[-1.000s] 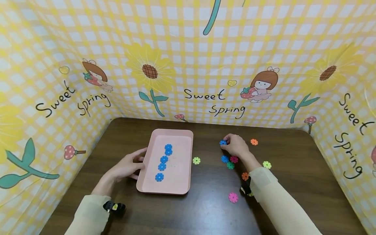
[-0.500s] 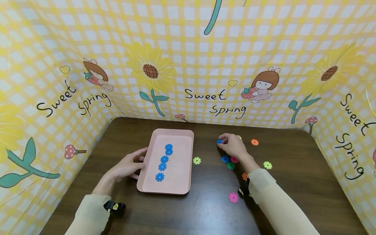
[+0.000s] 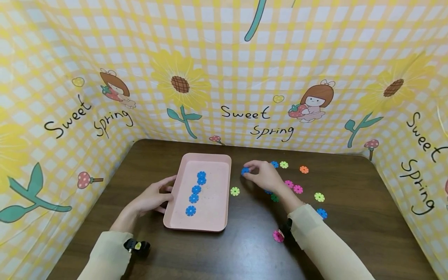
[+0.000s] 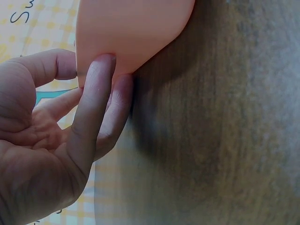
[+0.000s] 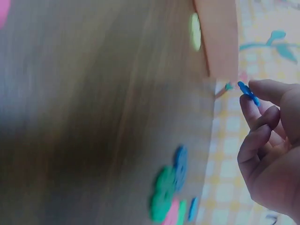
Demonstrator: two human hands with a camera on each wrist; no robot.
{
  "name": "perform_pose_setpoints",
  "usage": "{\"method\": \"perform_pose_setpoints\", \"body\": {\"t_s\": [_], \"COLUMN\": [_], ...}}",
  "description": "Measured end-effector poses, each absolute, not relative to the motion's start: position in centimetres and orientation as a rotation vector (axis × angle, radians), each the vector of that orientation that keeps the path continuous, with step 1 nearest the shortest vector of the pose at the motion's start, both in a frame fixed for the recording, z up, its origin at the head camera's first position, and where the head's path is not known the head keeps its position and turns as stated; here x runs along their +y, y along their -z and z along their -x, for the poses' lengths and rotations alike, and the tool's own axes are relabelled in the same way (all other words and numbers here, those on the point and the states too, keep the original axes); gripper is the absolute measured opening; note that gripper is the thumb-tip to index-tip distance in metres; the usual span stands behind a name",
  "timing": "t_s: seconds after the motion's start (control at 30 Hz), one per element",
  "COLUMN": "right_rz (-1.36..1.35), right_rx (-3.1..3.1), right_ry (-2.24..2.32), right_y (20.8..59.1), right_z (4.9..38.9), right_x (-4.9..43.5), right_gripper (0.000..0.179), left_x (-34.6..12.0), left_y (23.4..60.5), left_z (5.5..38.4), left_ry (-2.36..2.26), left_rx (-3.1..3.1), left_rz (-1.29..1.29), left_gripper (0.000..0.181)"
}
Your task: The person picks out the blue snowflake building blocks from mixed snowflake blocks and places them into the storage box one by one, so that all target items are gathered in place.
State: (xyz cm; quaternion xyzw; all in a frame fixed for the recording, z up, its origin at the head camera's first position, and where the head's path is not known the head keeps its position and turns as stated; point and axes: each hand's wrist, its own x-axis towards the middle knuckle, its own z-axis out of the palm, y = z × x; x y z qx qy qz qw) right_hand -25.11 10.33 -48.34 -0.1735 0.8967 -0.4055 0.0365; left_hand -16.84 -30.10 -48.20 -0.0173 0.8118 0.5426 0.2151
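Note:
A pale pink tray [image 3: 228, 194] stands left of the middle on the dark table. Several blue slotted, flower-shaped building discs [image 3: 190, 211] lie flat in it, roughly in a line. The left hand [image 3: 152, 197] rests its fingertips against the tray's left side; the left wrist view shows fingers [image 4: 96, 86] on the outer wall. Between thumb and index finger, the right hand [image 3: 264, 175] pinches a blue building disc [image 5: 248, 93], just right of the tray's far right corner. In the right wrist view this disc is seen nearly edge-on.
A yellow-green disc [image 3: 235, 191] lies close to the tray's right side. Further right are loose discs: orange [image 3: 304, 169], pink [image 3: 298, 189], green [image 3: 274, 198] and blue [image 3: 322, 213]. The right forearm passes over some of them. Patterned cloth [image 3: 224, 77] walls the table's back and sides.
The right hand has moved left toward the tray, carrying the blue building disc. Blue, yellow-green and pink discs show where hand and arm covered them. The left hand has stayed at the tray.

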Motion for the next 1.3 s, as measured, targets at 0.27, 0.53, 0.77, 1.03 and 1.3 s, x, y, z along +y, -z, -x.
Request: {"method": "perform_pose_setpoints", "body": {"t_s": [0.27,0.53,0.77,1.03,1.3], "right_rz": [0.732,0.885,0.951,0.906,0.954], "right_rx": [2.554,2.403,2.393,2.26,2.286], "right_ry": [1.346,1.272,1.12,1.148,1.045], "right_y": [47.5,47.6,48.5,49.2,49.6], "right_z": [22.2,20.1,19.0,18.0,17.8], "right_x": [7.0,4.5,3.2,2.5,2.2], "right_gripper": [0.03,0.028,0.027,0.025,0.024], "left_x": [-30.2,-30.3,-30.4,-30.2,-30.1], "left_y": [48.3,48.3,48.3,48.4,48.5], "left_z": [17.0,16.9,16.9,17.1,17.1], "left_ry": [-1.506,-1.518,-1.509,-1.495,-1.477], "left_rx": [2.248,2.241,2.244,2.257,2.272], "left_rz": [0.057,0.038,0.052,0.07,0.074], "left_gripper": [0.079,0.08,0.08,0.078,0.077]}}
